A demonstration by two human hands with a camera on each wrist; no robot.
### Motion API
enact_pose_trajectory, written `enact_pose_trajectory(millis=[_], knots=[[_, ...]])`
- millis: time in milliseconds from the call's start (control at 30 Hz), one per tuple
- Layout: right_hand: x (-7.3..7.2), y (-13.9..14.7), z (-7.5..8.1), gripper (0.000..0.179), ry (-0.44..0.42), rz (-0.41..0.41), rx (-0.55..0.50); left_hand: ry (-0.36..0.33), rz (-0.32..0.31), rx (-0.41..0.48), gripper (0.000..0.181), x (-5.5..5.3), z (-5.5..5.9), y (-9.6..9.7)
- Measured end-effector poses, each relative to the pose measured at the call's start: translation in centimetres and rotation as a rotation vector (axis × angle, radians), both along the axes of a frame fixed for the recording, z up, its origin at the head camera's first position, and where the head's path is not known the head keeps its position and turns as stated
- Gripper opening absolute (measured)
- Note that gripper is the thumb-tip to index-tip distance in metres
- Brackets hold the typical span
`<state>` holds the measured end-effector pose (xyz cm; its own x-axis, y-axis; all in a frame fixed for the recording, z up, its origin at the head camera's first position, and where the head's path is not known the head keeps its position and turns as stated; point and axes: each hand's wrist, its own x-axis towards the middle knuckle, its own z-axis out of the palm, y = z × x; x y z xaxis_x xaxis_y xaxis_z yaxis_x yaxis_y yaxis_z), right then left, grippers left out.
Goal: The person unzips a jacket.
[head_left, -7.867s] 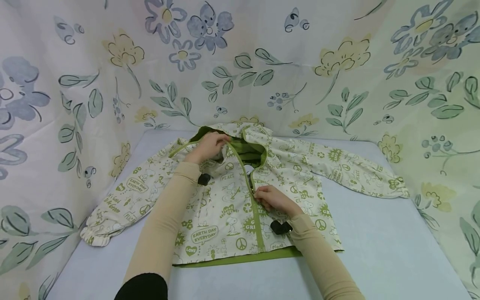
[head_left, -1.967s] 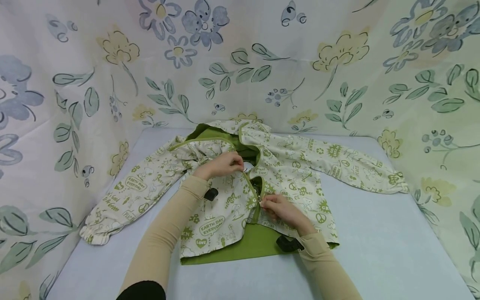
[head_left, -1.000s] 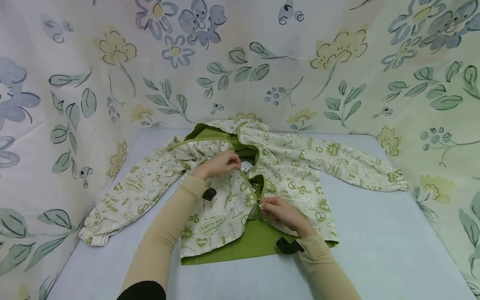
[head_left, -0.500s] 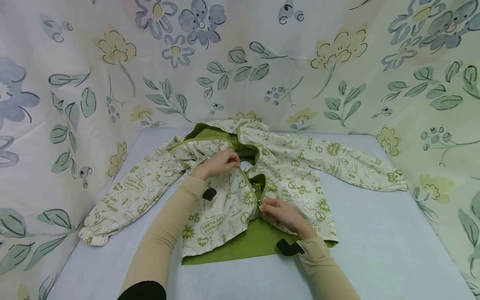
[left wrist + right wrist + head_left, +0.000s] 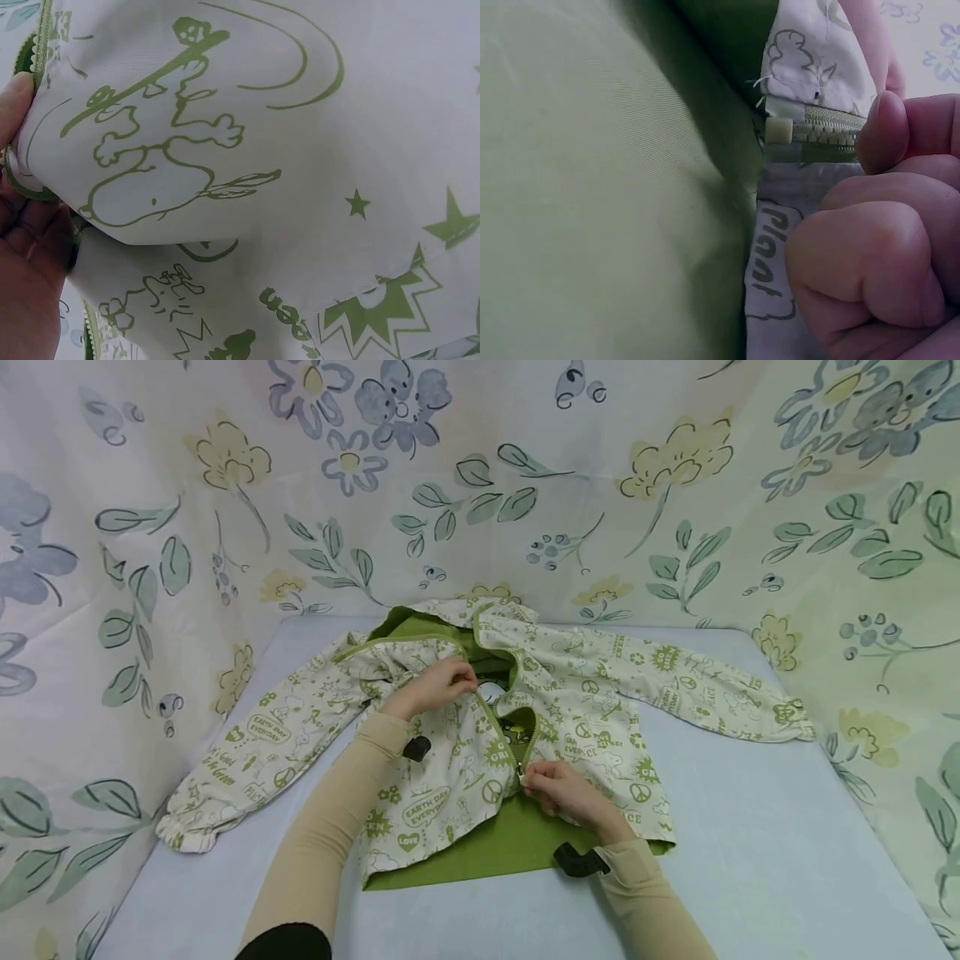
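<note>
A white jacket (image 5: 585,710) with green print and green lining lies front up on the table, sleeves spread. My left hand (image 5: 438,685) pinches its left front edge beside the zipper, partway down; the left wrist view shows the thumb and fingers (image 5: 37,247) at that toothed edge. Lower down, my right hand (image 5: 562,789) pinches the zipper pull (image 5: 521,770), mostly hidden by the fingers. Above it the zipper sides stand apart. In the right wrist view, joined zipper teeth (image 5: 825,135) run from the bottom stop to my thumb. The front hem is raised off the green back lining (image 5: 480,847).
A pale cloth covers the table (image 5: 765,843). A floral curtain (image 5: 480,485) stands behind it and along both sides. One sleeve (image 5: 247,760) stretches to the left front, the other (image 5: 712,697) to the right. Each wrist wears a small black camera (image 5: 577,860).
My left hand has come down from near the collar to the middle of the front edge. The right hand and zipper pull are slightly lower, and the front hem has lifted, baring green lining.
</note>
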<state>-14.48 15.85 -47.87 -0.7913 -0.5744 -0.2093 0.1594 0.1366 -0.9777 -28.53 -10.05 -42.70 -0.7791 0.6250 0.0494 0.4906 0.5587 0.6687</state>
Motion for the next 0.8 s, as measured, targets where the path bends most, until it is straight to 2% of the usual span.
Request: enact_pose_trajectory(millis=[267,567,800], knots=[[0.2,0.1,-0.3,0.03,-0.009,-0.008,0.017,-0.004,0.02,0.002,0.011,-0.1,0.0,-0.1],[0.7,0.4,-0.1,0.032,-0.003,-0.006,0.027,-0.002,0.016,0.008,0.013,0.0,0.0,-0.2],[1.0,0.8,-0.2,0.032,0.028,-0.008,0.094,-0.005,0.03,0.017,0.012,-0.1,-0.1,-0.4]])
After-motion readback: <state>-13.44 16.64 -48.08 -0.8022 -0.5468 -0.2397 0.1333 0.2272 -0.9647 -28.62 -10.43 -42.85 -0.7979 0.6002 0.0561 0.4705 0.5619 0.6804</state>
